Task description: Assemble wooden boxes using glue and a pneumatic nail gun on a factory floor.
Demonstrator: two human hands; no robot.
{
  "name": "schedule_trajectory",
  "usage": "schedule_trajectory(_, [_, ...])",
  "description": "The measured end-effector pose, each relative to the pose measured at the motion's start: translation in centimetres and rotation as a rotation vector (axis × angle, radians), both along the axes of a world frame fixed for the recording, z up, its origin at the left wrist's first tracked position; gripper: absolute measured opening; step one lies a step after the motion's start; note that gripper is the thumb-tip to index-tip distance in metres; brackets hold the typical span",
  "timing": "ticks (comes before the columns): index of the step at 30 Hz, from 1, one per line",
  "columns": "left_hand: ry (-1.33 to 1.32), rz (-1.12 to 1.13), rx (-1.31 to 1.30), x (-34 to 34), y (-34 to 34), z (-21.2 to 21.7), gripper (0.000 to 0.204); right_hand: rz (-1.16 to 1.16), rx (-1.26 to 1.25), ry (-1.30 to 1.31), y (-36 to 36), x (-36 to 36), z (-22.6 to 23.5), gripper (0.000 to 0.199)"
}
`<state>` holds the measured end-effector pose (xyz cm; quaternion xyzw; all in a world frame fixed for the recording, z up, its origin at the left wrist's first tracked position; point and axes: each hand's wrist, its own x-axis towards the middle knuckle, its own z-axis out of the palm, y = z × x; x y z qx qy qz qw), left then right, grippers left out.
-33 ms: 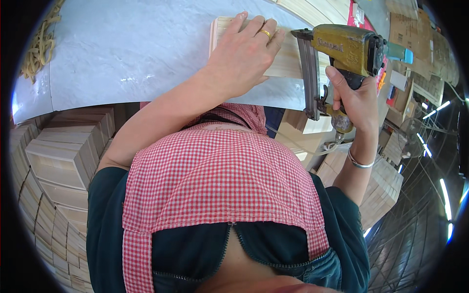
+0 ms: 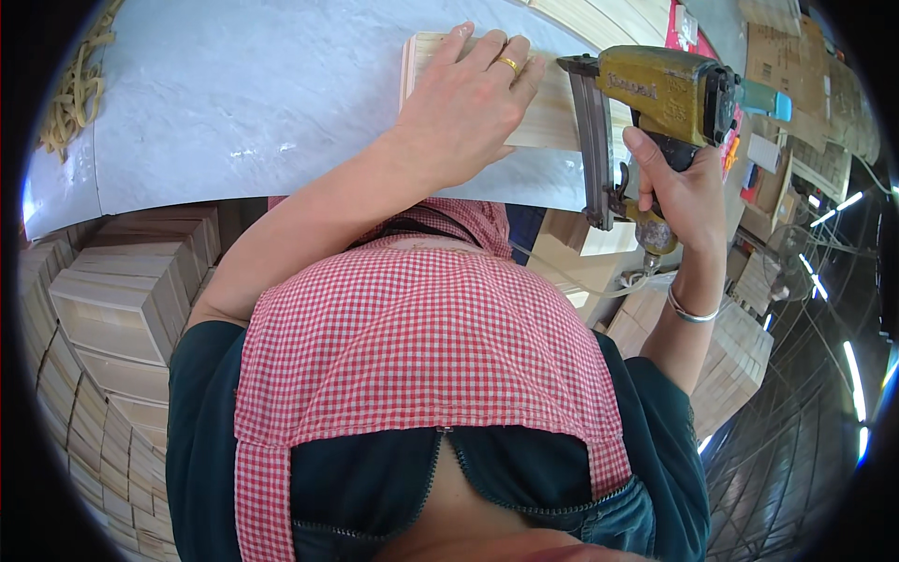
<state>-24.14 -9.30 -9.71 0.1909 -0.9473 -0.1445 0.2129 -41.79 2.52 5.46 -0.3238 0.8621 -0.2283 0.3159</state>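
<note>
A pale wooden piece [image 2: 552, 126], flat and box-like, lies near the front edge of the table. Across its top rests my left hand [image 2: 468, 108], fingers stretched out and slightly spread, a gold ring on one of them. My right hand [image 2: 688, 192] is wrapped round the handle of a yellow and black pneumatic nail gun [image 2: 655, 80]. The gun's dark magazine stands over the right part of the wood; whether its nose touches the wood I cannot tell.
The table top [image 2: 243, 94] is pale grey-blue. Tan straps [image 2: 80, 103] lie bunched at its far left. Stacked wooden boxes [image 2: 122, 290] fill the lower left, with more wooden pieces [image 2: 735, 361] at the right. Further wooden boards [image 2: 571, 19] lie beyond my left hand. An air hose [image 2: 581, 286] trails below the gun.
</note>
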Motion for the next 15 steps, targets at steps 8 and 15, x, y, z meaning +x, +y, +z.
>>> schedule_trajectory(8, [0.004,-0.013,0.021,0.2,0.0,0.0,0.08,0.098,0.13,0.109,-1.2,-1.1,0.9,0.035])
schedule_trajectory(15, [0.014,-0.02,-0.003,-0.2,-0.1,-0.7,0.081,-0.209,-0.034,0.236,4.6,-3.8,-0.7,0.037])
